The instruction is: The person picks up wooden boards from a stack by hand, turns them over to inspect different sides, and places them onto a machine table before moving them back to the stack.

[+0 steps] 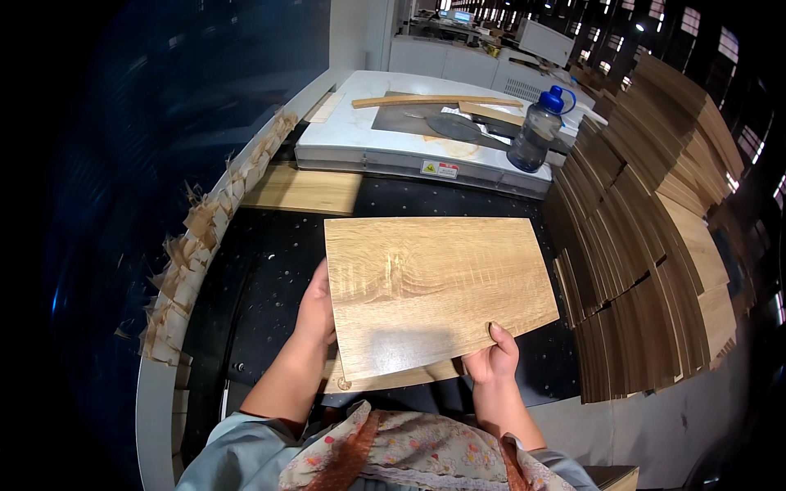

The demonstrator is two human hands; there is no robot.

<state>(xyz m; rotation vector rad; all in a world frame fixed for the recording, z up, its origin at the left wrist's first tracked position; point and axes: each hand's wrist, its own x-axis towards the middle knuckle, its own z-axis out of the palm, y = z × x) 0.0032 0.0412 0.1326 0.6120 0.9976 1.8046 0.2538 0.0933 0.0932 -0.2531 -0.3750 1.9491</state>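
Light oak-grained board [434, 290]; clear bottle [536, 131] with blue cap.

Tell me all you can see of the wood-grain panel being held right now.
The wood-grain panel is a flat, light oak-coloured rectangular sheet with a glossy glare streak, held over the dark perforated table. The left hand grips its left edge, the right hand its lower right edge, thumb on top. Another similar sheet peeks out beneath it.

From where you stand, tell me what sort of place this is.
Probably a wood-veneer or flooring workshop in a factory hall. Both hands, left hand and right hand, hold a wood-grain panel over a black perforated table; fanned stacks of similar panels lie alongside.
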